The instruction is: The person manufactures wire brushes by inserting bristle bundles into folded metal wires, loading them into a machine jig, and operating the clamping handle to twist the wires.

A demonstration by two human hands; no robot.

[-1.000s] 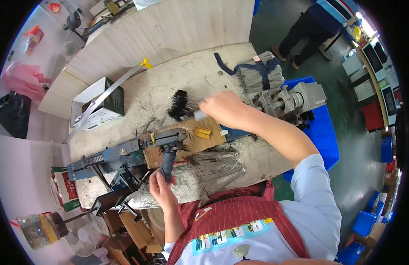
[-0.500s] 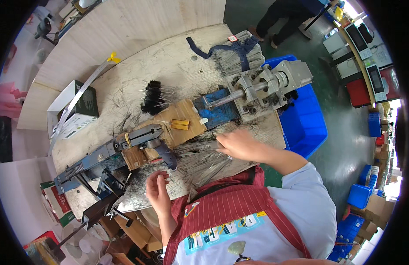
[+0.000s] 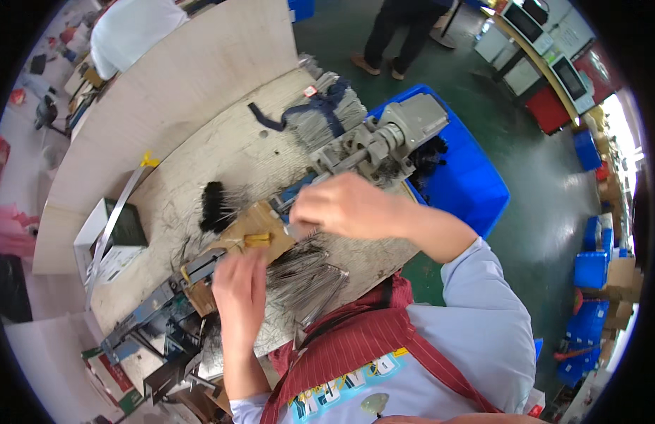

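A long grey machine lies across the bench, with a shaft and bearing blocks (image 3: 373, 145) at its far right end. Over its blue middle part is my right hand (image 3: 341, 205), fingers curled in a pinch; what they hold, if anything, is hidden. My left hand (image 3: 239, 293) reaches over the machine's grey clamp (image 3: 201, 266), and its fingertips are blurred. Between the hands, a cardboard sheet (image 3: 235, 227) covers the machine and carries small brass-coloured pieces (image 3: 258, 240). Thin metal wires (image 3: 310, 283) lie loose on the near side. Black bristle brushes (image 3: 213, 206) rest beyond the cardboard.
A wire bundle (image 3: 314, 131) tied with dark cloth lies at the far side. A blue bin (image 3: 476, 187) stands right of the bench, black brushes inside. At left are an open box (image 3: 115, 233), a metal strip (image 3: 117, 219) and a curved wooden panel (image 3: 179, 78). Another person stands behind.
My right hand has moved from the loose wires to the machine's blue middle part. My left hand has gone up and forward onto the clamp. The whole view has shifted.
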